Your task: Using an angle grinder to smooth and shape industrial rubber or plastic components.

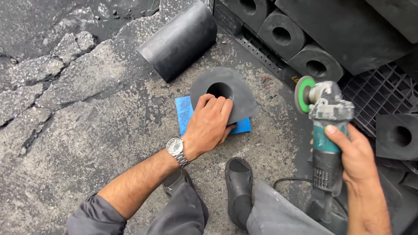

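My left hand [210, 124] grips the near edge of a black rubber block [237, 98] with a round hole through it. The block stands on a blue pad [185, 114] on the cracked concrete. My right hand [355, 152] holds a teal and grey angle grinder [327, 126] upright, off to the right of the block. Its green disc [303, 93] faces left, apart from the block. A silver wristwatch [177, 150] sits on my left wrist.
A black rubber cylinder [180, 39] lies behind the block. More holed rubber blocks [300, 48] are stacked at the back right on a black plastic grid pallet [379, 93]. My dark shoes [238, 178] rest near the pad. The grinder's cord [289, 180] trails by my knee.
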